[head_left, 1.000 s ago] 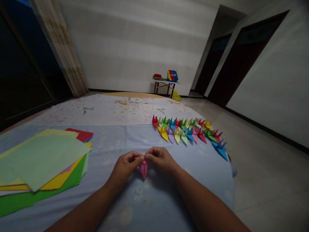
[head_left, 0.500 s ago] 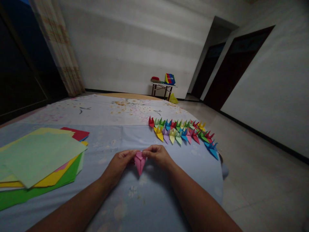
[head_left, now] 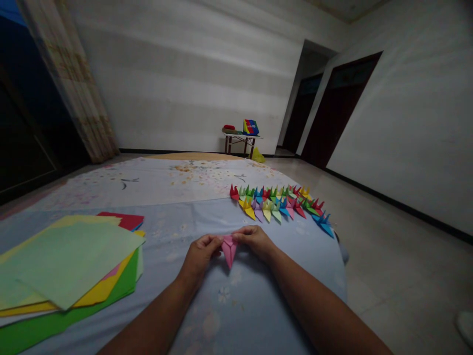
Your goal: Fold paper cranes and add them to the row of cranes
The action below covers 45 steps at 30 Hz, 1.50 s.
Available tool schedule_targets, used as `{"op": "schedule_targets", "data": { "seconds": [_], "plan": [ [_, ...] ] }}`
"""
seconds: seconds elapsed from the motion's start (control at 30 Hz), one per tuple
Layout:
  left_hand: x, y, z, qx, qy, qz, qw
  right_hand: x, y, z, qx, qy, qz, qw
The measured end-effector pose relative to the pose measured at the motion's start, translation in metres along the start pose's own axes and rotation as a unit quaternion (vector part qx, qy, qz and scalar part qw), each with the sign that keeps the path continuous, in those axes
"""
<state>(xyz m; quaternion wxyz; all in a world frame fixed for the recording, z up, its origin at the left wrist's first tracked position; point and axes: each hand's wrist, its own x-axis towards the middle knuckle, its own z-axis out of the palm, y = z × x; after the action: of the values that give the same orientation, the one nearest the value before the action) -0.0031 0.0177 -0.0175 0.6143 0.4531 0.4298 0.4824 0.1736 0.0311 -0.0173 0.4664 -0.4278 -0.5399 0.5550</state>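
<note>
A pink folded origami paper [head_left: 229, 252] is held just above the tablecloth, its narrow point facing me. My left hand [head_left: 203, 251] pinches its upper left corner between thumb and fingers. On the other side, my right hand [head_left: 255, 239] grips the upper right corner the same way. Beyond my right hand stand rows of finished paper cranes [head_left: 266, 209] in red, yellow, blue, green, purple and pink. A blue crane [head_left: 323, 225] sits at the right end, close to the table's edge.
Loose coloured paper sheets [head_left: 84, 256] lie piled on the left, pale green on top. A pale blue flowered tablecloth [head_left: 210, 320] covers the round table. Against the far wall, a small stand [head_left: 242, 136] carries a colourful box [head_left: 251, 127]. Dark doors are at the right.
The camera view has shifted, so the table contents appear slightly lower and the pink paper further right. Both hands keep their pinch on the paper, whose shape looks much the same.
</note>
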Motion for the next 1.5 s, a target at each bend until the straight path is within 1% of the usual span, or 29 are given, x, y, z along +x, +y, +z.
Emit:
{"op": "schedule_targets", "data": {
  "seconds": [0.07,0.17,0.33,0.43,0.5,0.57,0.73,0.93,1.2,1.37,1.5],
  "plan": [
    [-0.001,0.002,0.001,-0.02,-0.01,-0.001,1.0,-0.001,0.0,-0.001,-0.002,-0.012,-0.006,1.0],
    [-0.003,0.007,0.002,-0.051,-0.02,-0.006,0.998,-0.002,0.001,0.0,-0.003,-0.009,-0.008,1.0],
    [-0.005,0.011,0.003,-0.076,-0.002,-0.021,0.997,-0.001,0.001,0.001,-0.006,-0.003,0.001,1.0],
    [-0.005,0.011,0.005,-0.058,-0.024,-0.018,0.998,-0.001,0.001,0.001,0.001,-0.007,-0.004,1.0],
    [-0.005,0.011,0.006,-0.03,-0.042,-0.014,0.999,-0.001,0.001,0.0,0.005,-0.003,-0.007,1.0],
    [-0.004,0.01,0.006,-0.003,-0.048,-0.014,0.999,0.0,0.002,-0.001,0.011,-0.001,-0.008,1.0],
    [-0.003,0.008,0.005,0.037,-0.042,-0.002,0.998,0.001,0.005,-0.001,0.028,-0.009,-0.002,1.0],
    [-0.004,0.006,0.003,0.061,-0.035,0.006,0.998,0.003,0.008,-0.001,0.027,-0.008,-0.012,1.0],
    [-0.006,0.011,0.009,0.08,-0.003,-0.002,0.997,0.002,0.008,-0.003,0.031,-0.008,-0.009,0.999],
    [-0.01,0.015,0.013,0.088,-0.003,-0.007,0.996,-0.001,0.006,-0.003,0.042,-0.022,-0.001,0.999],
    [-0.01,0.014,0.012,0.095,0.003,-0.004,0.995,-0.002,0.007,-0.003,0.033,-0.031,0.001,0.999]
  ]
}}
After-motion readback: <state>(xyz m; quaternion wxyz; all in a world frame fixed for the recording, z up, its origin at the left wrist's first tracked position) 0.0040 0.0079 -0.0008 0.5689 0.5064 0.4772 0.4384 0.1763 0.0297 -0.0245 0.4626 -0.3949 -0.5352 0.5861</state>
